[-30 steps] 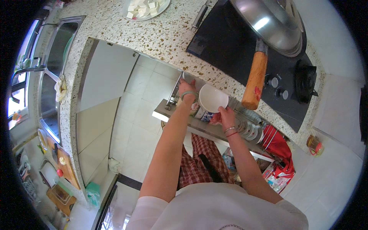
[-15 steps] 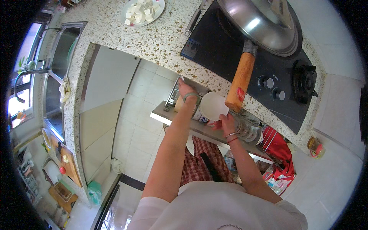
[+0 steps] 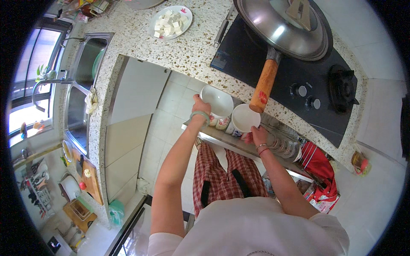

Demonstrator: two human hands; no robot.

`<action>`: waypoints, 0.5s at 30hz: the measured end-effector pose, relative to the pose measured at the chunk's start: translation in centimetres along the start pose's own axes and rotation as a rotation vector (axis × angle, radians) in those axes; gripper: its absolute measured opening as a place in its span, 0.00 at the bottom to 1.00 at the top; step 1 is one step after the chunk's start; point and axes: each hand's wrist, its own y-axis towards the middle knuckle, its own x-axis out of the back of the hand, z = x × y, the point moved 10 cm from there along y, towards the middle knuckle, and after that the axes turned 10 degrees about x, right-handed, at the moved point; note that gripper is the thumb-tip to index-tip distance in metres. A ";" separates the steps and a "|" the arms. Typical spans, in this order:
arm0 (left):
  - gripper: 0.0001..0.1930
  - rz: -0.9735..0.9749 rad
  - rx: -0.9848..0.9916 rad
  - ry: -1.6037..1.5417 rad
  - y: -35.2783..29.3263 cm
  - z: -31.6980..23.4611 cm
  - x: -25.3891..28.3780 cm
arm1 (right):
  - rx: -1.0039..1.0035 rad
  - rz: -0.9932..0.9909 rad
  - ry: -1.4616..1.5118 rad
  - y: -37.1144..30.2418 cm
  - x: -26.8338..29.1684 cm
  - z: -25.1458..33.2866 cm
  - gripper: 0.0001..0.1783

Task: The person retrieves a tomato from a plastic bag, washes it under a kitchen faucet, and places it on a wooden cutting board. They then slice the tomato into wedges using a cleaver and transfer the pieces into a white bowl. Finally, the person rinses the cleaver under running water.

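My left hand (image 3: 201,106) is closed on the rim of a white bowl (image 3: 217,101), whose inside faces up. In my right hand (image 3: 256,135) is a second white bowl (image 3: 245,118), gripped at its near right side; a dark pattern shows on its outer wall. The two bowls are side by side over a pulled-out drawer (image 3: 218,141) below the counter edge. Patterned crockery shows under and between them, and clear stacked dishes (image 3: 284,147) lie in the drawer to the right of my right hand.
Above the drawer, a lidded wok (image 3: 282,30) sits on the black stove (image 3: 294,81), its wooden handle (image 3: 264,85) jutting over the counter edge near the right bowl. A plate (image 3: 188,25) of white cubes stands on the counter (image 3: 141,47). Red fabric (image 3: 314,162) hangs right.
My left hand, which was reaching into the drawer's left part, now holds a white bowl beside the other one. My right hand still grips its bowl. The whole view has shifted slightly.
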 end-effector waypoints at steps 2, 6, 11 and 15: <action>0.32 0.006 0.008 0.069 0.1 0.6 1.9 | -0.147 0.069 0.052 -2.3 0.4 7.9 0.20; 0.32 0.056 0.017 0.135 -2.5 -0.8 5.0 | 0.077 0.021 -0.177 1.8 -2.3 7.5 0.21; 0.33 0.102 0.009 0.048 -1.5 1.1 6.5 | -0.113 0.158 0.241 6.3 -9.2 6.2 0.18; 0.33 0.166 0.022 -0.110 -2.4 3.0 6.4 | -0.307 0.239 0.401 7.6 -13.4 5.9 0.18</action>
